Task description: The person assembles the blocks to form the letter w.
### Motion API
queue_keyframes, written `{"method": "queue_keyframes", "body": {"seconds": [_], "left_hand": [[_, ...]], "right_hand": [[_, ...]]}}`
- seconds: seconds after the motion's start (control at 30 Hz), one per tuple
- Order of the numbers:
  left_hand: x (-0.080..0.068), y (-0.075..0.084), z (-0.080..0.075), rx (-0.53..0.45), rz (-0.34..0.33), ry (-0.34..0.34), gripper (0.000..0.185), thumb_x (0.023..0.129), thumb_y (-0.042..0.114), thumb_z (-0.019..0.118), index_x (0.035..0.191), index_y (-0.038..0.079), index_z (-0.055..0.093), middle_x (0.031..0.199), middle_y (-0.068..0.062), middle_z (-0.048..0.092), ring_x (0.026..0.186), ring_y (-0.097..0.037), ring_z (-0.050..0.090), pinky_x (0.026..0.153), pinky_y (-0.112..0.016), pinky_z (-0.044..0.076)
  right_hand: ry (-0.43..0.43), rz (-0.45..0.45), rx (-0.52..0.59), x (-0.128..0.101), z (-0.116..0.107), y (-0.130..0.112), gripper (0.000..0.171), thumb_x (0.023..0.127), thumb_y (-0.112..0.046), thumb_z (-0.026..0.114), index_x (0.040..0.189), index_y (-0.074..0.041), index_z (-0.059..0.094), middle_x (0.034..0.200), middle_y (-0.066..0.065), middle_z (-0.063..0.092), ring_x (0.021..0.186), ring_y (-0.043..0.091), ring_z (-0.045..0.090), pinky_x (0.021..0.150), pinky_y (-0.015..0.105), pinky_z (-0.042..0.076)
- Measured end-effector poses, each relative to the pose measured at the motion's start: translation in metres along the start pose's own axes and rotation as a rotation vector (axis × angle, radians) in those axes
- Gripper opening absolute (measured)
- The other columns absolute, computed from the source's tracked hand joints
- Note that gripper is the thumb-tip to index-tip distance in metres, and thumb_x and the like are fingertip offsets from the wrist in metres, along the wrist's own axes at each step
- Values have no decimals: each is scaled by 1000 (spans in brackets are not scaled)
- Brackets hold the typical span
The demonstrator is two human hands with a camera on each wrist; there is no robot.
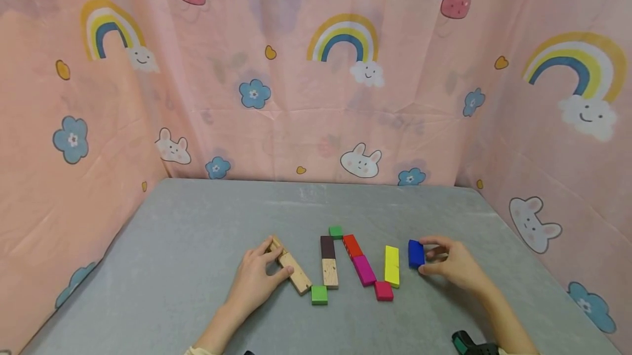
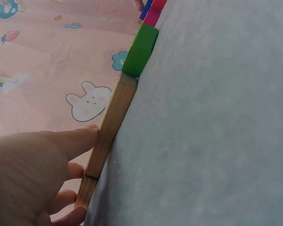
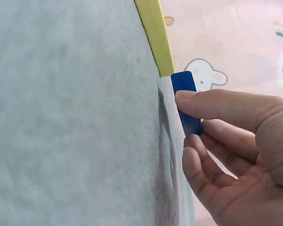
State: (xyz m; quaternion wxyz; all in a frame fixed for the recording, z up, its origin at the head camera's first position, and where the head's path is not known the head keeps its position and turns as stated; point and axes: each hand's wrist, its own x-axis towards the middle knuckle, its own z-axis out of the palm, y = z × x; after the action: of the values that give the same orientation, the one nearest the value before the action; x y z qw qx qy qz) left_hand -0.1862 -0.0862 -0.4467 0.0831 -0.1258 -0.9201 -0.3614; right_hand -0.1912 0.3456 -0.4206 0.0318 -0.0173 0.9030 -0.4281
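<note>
My left hand (image 1: 254, 278) grips a slanted line of two plain wooden blocks (image 1: 298, 277), thumb on the near side and fingertips toward the far end. In the left wrist view its thumb (image 2: 82, 140) presses the longer wooden block (image 2: 111, 125), whose end meets a green block (image 2: 140, 49). My right hand (image 1: 456, 264) pinches a blue block (image 1: 415, 254) between thumb and fingers, just right of the yellow block (image 1: 391, 266). The right wrist view shows the blue block (image 3: 186, 110) tilted beside the yellow block's end (image 3: 160, 52).
Between the hands, a zigzag continues with a dark brown block (image 1: 327, 247), a wooden one (image 1: 330, 274), green (image 1: 336, 232), red (image 1: 352, 245), magenta (image 1: 364, 270) and crimson (image 1: 383, 291) blocks. Pink patterned curtains (image 1: 296, 124) enclose the grey table (image 1: 197, 223).
</note>
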Motion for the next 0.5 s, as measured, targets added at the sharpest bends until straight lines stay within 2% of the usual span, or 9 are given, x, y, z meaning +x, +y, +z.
{"method": "queue_keyframes", "body": {"seconds": [0.23,0.5], "left_hand": [[0,0,0,2,0,-3,58,86,40,76,130,4,65,148,-19,44,120,-41,47,91,-58,42],[1,-1,0,-1,-5,-2,58,86,41,76,130,5,65,148,-17,43,121,-42,46,92,-59,42]], "right_hand": [[7,-18,-15,-2,0,-3,63,75,-16,87,129,0,60,106,13,62,94,27,60,78,40,51],[29,-53,-22,0,3,-5,62,76,-17,86,129,0,60,122,20,59,103,32,60,86,47,52]]}}
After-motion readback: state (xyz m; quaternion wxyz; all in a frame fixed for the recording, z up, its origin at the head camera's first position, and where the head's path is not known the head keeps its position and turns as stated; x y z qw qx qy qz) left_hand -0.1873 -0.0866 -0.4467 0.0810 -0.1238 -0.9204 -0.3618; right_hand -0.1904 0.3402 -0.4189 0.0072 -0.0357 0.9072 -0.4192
